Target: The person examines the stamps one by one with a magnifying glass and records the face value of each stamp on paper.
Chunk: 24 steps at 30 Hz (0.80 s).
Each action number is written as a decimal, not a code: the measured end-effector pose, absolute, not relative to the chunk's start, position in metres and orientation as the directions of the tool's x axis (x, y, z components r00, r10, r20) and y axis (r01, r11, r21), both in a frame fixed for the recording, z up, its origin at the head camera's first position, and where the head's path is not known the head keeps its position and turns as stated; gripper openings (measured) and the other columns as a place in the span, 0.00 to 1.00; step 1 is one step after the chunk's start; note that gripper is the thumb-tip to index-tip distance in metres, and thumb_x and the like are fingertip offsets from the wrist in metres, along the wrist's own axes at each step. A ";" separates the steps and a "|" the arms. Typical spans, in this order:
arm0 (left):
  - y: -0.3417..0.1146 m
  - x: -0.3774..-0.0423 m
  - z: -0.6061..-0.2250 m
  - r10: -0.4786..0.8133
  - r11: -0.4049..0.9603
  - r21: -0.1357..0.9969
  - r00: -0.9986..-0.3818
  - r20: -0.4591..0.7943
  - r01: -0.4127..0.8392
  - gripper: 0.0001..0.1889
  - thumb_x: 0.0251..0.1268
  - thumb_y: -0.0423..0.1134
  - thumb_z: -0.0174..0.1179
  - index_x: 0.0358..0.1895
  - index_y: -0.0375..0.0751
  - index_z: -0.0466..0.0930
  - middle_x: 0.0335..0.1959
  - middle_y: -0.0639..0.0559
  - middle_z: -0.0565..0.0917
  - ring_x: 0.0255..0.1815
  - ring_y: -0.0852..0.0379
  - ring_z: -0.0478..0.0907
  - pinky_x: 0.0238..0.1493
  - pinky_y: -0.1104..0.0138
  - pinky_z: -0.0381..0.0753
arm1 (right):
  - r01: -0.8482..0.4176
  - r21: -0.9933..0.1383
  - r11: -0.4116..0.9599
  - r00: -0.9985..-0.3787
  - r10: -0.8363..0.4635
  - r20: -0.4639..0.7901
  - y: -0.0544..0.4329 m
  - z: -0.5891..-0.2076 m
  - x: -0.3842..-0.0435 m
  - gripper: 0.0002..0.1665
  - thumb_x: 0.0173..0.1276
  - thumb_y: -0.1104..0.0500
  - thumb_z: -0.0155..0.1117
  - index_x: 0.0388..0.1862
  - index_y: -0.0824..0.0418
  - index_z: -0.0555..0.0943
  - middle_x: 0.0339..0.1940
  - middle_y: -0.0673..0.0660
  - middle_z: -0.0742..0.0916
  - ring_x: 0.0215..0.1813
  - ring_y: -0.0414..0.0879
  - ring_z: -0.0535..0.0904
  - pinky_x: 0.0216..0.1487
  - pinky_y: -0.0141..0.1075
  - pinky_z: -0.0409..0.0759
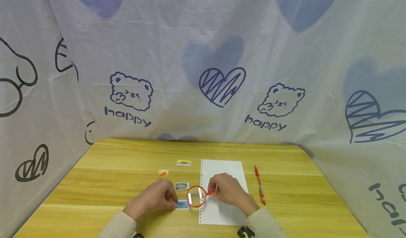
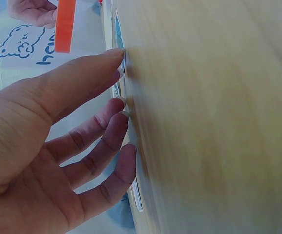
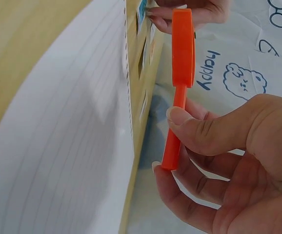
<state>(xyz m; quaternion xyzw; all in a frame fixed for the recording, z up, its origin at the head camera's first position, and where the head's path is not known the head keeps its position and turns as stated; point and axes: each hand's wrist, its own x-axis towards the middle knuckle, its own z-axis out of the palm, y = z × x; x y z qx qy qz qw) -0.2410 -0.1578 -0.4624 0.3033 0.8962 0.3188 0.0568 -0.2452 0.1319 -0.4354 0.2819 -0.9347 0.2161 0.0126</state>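
Observation:
In the head view my right hand (image 1: 226,188) grips the handle of a red magnifying glass (image 1: 207,193) between thumb and fingers. Its round lens is held over the paper's left edge, overlapping the right end of a blue postage stamp (image 1: 182,205). My left hand (image 1: 157,197) has thumb and index finger at that stamp's left edge, pinching it low at the tabletop. The left wrist view shows the other fingers of the left hand (image 2: 77,131) loosely bent beside the table surface. From the right wrist, the orange-red magnifying glass (image 3: 182,48) appears edge-on above the lined paper.
A greenish stamp (image 1: 182,186) lies just behind the blue one, with an orange-red stamp (image 1: 163,173) and a yellow stamp (image 1: 183,163) farther back. Lined, punched paper (image 1: 219,215) lies under my right hand. A red pen (image 1: 259,185) rests to its right on the wooden table (image 1: 304,202).

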 end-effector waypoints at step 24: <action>-0.158 -0.240 -0.460 0.577 0.618 0.610 -0.813 0.076 0.496 0.06 0.52 0.36 0.78 0.33 0.46 0.92 0.34 0.57 0.84 0.34 0.63 0.74 0.35 0.74 0.74 | -0.462 -0.402 0.791 -0.887 -0.421 0.190 0.190 -0.430 -0.254 0.17 0.54 0.78 0.72 0.26 0.55 0.84 0.25 0.46 0.85 0.31 0.40 0.76 0.34 0.29 0.74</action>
